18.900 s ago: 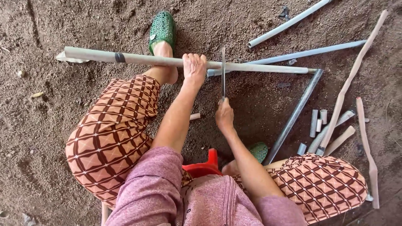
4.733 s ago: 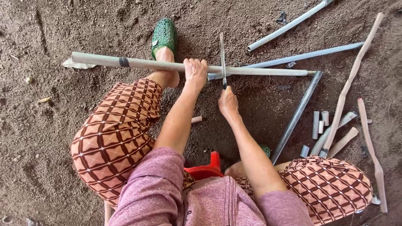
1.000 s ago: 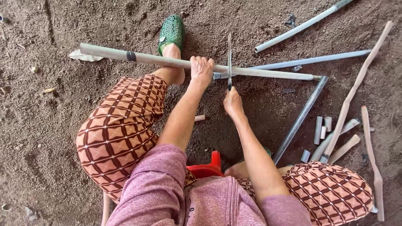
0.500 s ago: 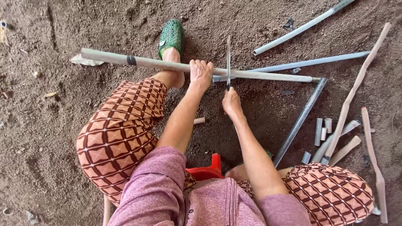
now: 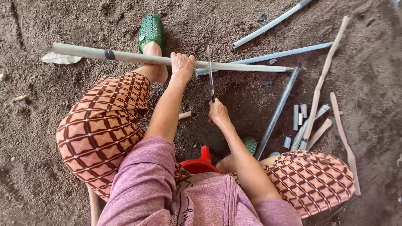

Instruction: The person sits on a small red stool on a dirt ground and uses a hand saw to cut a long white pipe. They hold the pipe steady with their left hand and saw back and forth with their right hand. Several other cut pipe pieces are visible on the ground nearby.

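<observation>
I see the long pale grey plastic pipe (image 5: 138,57) lying across the dirt ground (image 5: 33,138), propped over my foot in the green shoe (image 5: 151,29). My left hand (image 5: 181,65) presses it down, fingers wrapped around it. My right hand (image 5: 217,112) grips the thin saw blade (image 5: 210,71), which crosses the pipe. I think I am sawing, and next comes a steady push.

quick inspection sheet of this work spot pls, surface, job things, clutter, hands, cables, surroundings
surface: bare dirt ground, loose and gritty.
job's things: long pale pipe lying crosswise, resting on the foot in a green shoe; thin saw blade set across the pipe.
clutter: short cut pipe pieces, grey pipes, bare wooden sticks, a corrugated hose.
hands: left hand pressing down on the pipe; right hand gripping the saw's lower end.
cables: nothing seen.
surroundings: red stool under the person; pale scrap by the pipe's left end.
</observation>
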